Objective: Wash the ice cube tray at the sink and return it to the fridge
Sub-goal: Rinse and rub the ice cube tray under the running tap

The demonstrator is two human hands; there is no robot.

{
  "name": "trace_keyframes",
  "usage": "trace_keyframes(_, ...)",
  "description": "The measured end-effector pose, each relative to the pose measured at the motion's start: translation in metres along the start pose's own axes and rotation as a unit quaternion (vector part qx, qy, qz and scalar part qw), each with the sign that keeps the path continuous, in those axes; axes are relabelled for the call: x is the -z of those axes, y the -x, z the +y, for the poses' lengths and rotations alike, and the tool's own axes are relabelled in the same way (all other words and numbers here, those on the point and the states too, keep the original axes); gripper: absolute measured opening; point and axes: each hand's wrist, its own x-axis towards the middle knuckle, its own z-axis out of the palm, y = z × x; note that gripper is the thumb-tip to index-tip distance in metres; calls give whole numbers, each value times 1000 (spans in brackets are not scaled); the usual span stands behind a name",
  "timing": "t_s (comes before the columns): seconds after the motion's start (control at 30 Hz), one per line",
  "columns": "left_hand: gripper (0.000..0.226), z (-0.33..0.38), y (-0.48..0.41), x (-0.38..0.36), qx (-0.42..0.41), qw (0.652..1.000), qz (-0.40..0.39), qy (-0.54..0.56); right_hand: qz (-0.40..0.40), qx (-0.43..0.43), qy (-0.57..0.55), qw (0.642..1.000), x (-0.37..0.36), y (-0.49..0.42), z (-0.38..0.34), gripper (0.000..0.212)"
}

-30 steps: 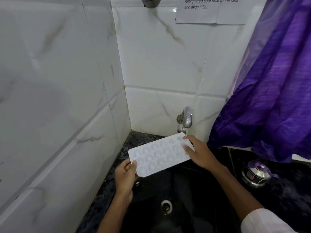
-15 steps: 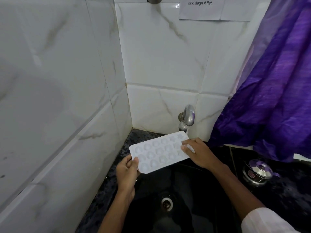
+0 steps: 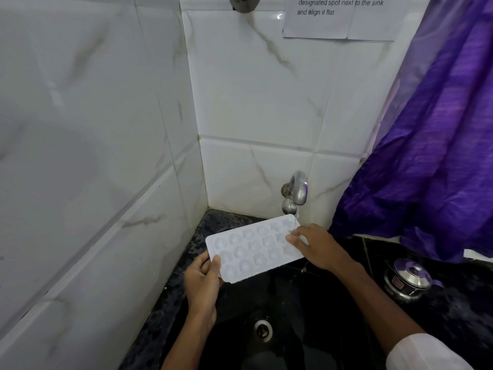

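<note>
**A:** From the head view, where is the ice cube tray [image 3: 250, 249]?

**B:** It is held over the black sink [image 3: 306, 297] between the two hands, with its bumped side facing up. Its far corner is just under the tap [image 3: 297, 189].

**A:** And the left hand [image 3: 204, 279]?

**B:** It grips the tray's near short end. The thumb [image 3: 215, 263] lies on top by the corner, and the other fingers are curled beneath the edge.

**A:** The right hand [image 3: 317, 247]?

**B:** Its fingers [image 3: 293, 237] lie close together and fairly straight across the top of the far end, touching the bumps. I cannot see its thumb. A white sleeve [image 3: 426, 353] covers that arm near the frame's corner.

**A:** What is around the fingers?

**B:** The drain [image 3: 263, 328] is below both wrists. White marbled tiles [image 3: 93, 156] run past the left fingers. Beyond the right knuckles hangs a purple curtain [image 3: 426, 156], and well apart from the hands a small steel pot [image 3: 408, 279] with a lid sits on the dark counter.

**A:** Any writing?

**B:** There is a paper note [image 3: 320, 22] on the wall high above the right fingers. The legible lines read "designated spot next to the sink" and "and align it flat." The rest is cut off by the frame. The pot has a small red label that is too small to read.
</note>
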Motion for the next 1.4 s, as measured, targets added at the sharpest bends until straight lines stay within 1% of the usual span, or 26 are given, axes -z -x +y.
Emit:
trace_keyframes(0.2, 17, 0, 4, -5, -1, 1000, 1, 2, 18, -10, -3, 1000, -5, 1, 0, 50)
trace_keyframes(0.37, 20, -1, 2, -4, 4, 1000, 15, 12, 44, 12, -99, 994, -3, 5, 2, 42)
trace_keyframes(0.47, 20, 1, 0, -5, 10, 1000, 18, 21, 76, 22, -123, 989, -4, 10, 2, 41)
trace_keyframes(0.57, 22, 2, -1, -7, 9, 1000, 17, 23, 106, 23, -133, 985, -6, 14, 3, 35)
trace_keyframes(0.7, 21, 5, 0, -11, 8, 999, 23, 26, 137, 42, -113, 983, -6, 15, 4, 30)
trace_keyframes(0.9, 20, 9, 3, -12, -1, 999, 35, 41, 122, 58, -67, 989, -4, 13, -2, 37)
trace_keyframes(1.03, 14, 14, 5, -9, -4, 997, 48, 59, 85, 58, -28, 994, -3, 16, -5, 45)
trace_keyframes(1.2, 14, 13, 7, -6, -7, 997, 53, 52, 74, 52, -17, 996, 1, 14, -6, 45)
trace_keyframes(1.33, 17, 11, 9, -7, -1, 997, 51, 50, 51, 42, -3, 998, 1, 13, -9, 60)
trace_keyframes(1.4, 17, 11, 9, -7, -7, 997, 53, 47, 40, 42, -4, 998, 1, 13, -10, 63)
